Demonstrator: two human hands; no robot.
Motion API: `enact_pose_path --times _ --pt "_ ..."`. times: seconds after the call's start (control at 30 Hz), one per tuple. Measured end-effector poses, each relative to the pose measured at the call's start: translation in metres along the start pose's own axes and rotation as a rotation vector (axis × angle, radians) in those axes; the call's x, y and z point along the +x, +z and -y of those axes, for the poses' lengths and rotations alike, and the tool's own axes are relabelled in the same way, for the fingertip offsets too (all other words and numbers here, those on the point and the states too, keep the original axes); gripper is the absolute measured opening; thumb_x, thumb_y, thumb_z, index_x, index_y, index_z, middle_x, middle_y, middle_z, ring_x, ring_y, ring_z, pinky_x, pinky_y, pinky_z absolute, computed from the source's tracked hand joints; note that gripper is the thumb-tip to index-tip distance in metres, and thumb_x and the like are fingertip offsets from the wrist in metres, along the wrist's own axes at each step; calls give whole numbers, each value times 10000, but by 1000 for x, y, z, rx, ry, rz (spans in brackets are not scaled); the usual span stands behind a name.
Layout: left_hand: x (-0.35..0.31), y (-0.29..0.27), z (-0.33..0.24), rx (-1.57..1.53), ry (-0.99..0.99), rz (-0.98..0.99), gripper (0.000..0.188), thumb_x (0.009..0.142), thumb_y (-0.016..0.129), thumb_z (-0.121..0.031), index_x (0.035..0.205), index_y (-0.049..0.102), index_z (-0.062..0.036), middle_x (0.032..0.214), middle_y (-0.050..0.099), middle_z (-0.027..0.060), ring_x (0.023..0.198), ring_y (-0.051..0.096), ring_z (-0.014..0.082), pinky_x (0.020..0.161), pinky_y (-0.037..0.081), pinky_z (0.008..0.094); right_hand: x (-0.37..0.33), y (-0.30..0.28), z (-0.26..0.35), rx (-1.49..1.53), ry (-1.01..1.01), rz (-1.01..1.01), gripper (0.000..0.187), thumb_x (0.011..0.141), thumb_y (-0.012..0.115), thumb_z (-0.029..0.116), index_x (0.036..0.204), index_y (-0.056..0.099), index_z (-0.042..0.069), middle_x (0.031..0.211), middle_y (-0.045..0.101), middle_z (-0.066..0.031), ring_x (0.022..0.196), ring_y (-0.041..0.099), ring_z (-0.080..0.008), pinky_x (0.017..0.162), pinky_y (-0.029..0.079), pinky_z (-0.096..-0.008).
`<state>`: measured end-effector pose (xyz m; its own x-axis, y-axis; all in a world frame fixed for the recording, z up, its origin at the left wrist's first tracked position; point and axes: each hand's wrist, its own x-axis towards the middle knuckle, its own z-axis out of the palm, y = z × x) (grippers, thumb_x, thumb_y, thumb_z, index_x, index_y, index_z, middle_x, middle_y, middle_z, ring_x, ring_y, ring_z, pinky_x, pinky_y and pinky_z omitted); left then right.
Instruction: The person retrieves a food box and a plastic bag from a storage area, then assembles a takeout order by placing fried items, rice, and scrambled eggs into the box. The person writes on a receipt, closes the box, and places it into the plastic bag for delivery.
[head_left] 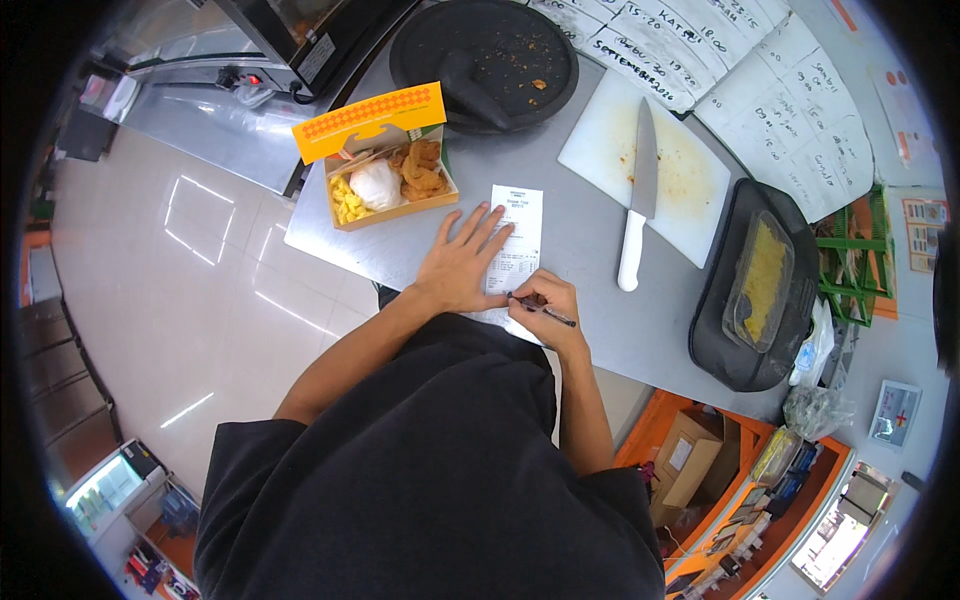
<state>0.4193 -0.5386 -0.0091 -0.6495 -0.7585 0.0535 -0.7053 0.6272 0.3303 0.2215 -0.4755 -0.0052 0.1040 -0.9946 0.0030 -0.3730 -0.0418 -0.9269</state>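
Note:
A long white paper receipt (517,240) lies on the metal table near its front edge. My left hand (462,268) rests flat across the receipt's left side, fingers spread. In my right hand (548,306) is a dark pen (556,317), gripped over the receipt's lower part; the tip is hard to make out. Beyond my left hand stands an open yellow-and-orange food box (392,214), its lid raised. Inside are fried pieces (424,170), a white wrapped bundle (376,186) and yellow chunks (349,205).
A black stone mortar (520,60) with a pestle (476,92) stands at the back. To the right, a knife (640,190) lies on a white cutting board (590,150). Further right, a clear container (760,285) of yellow food sits on a black tray (713,310).

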Motion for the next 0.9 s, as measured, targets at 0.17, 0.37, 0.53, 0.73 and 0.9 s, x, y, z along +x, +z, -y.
enact_pose_path --times 0.17,0.37,0.53,0.73,0.9 --pt "1 1 -3 -10 10 -19 1004 751 583 -743 1466 376 -69 1574 259 173 1468 202 325 1155 142 554 37 8 -11 -58 -55 -273 109 691 705 9 765 625 7 743 579 -99 652 606 -211 579 471 -312" --pt "0 1 -1 -16 5 -24 975 775 561 -738 1465 392 -70 1577 258 171 1467 201 324 1154 144 552 0 -6 -11 -88 14 -113 124 689 686 20 727 568 15 744 560 -101 647 580 -232 590 465 -329" --pt "3 5 -2 10 -12 -32 872 829 563 -653 1452 405 -65 1507 338 169 1426 259 336 1141 167 556 16 -26 -18 -124 26 -186 89 775 638 82 807 577 26 746 608 -140 672 618 -262 592 471 -373" --pt "13 -4 6 -101 75 -112 759 845 628 -522 1417 440 -61 1397 438 173 1349 363 330 1106 233 558 37 -23 10 -638 161 115 221 828 654 229 935 581 50 799 653 -189 753 643 -366 640 494 -436" --pt "-25 -45 31 -262 176 -266 608 820 725 -282 1317 501 -13 1301 526 181 1250 474 355 1052 368 451 44 -9 39 -659 214 46 273 813 703 265 950 590 58 824 642 -149 761 640 -363 673 502 -453"
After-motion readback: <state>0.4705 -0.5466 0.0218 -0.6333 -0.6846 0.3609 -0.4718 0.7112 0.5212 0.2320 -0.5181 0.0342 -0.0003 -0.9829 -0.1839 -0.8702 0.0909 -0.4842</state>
